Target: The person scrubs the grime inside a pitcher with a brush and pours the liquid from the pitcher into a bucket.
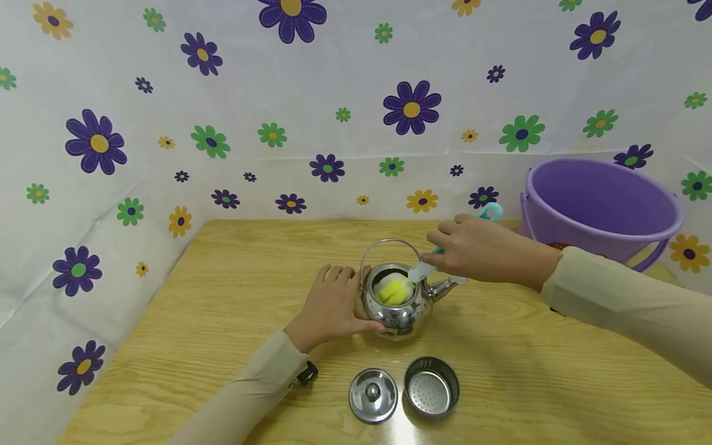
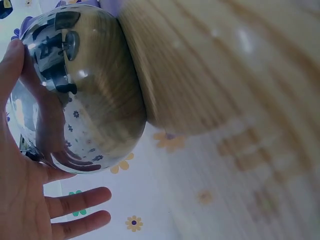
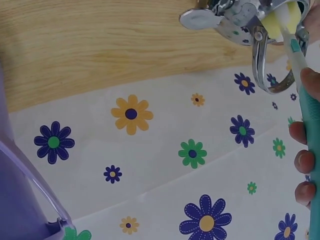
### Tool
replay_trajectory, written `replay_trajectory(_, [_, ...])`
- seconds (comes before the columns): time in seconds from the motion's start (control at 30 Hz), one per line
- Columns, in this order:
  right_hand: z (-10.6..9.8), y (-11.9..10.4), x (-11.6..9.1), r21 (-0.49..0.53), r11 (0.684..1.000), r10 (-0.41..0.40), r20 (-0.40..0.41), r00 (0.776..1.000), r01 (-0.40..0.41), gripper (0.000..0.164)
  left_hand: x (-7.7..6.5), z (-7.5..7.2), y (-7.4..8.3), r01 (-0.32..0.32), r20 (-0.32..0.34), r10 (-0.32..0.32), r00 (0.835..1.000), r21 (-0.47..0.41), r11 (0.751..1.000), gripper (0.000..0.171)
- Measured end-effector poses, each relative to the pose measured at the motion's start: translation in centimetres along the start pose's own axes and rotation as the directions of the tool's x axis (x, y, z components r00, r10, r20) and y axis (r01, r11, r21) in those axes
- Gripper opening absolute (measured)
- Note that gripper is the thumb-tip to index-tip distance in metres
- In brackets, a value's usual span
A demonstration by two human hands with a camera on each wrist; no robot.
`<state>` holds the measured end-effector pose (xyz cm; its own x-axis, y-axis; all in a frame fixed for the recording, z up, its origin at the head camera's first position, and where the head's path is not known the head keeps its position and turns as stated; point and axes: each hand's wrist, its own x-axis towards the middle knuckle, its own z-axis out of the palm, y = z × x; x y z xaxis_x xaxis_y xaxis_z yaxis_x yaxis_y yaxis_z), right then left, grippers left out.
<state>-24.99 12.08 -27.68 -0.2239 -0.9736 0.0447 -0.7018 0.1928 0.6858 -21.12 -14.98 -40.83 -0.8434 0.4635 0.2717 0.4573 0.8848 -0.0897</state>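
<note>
A shiny steel teapot [image 1: 397, 322] stands lidless on the wooden table, its spout to the right and its wire handle upright. My left hand [image 1: 329, 303] holds the pot's left side, thumb at the front and fingers toward the back; in the left wrist view two fingers stick out beside the teapot [image 2: 100, 95]. My right hand [image 1: 473, 247] grips the turquoise handle of a sponge brush [image 1: 423, 271]. The brush's yellow-and-white sponge head [image 1: 394, 290] sits inside the pot's mouth; its lower part is hidden. In the right wrist view, fingers wrap the brush handle [image 3: 311, 125].
In front of the pot lie a round steel lid [image 1: 374, 400] with a knob and a perforated steel strainer basket [image 1: 431, 390]. A purple bucket [image 1: 601, 198] stands at the back right. Behind the table [image 1: 233, 266] hangs a flower-print cloth [image 1: 345, 74].
</note>
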Motion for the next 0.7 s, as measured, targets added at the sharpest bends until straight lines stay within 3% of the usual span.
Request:
replay_trajectory(0.23, [-0.5, 0.1, 0.2, 0.037, 0.998, 0.047, 0.033, 0.998, -0.049, 0.033, -0.1, 0.0, -0.1, 0.024, 0.011, -0.024, 1.0, -0.005, 1.0, 0.108])
replay_trajectory(0.5, [-0.5, 0.0, 1.0, 0.031, 0.999, -0.027, -0.017, 0.999, 0.027, 0.035, 0.0, -0.3, -0.3, 0.032, 0.022, -0.032, 0.999, -0.016, 0.999, 0.107])
replay_trajectory(0.7, [-1.0, -0.1, 1.8, -0.015, 0.999, -0.051, -0.004, 0.999, 0.051, 0.04, -0.1, -0.2, -0.1, 0.033, 0.036, -0.033, 0.999, -0.006, 0.999, 0.107])
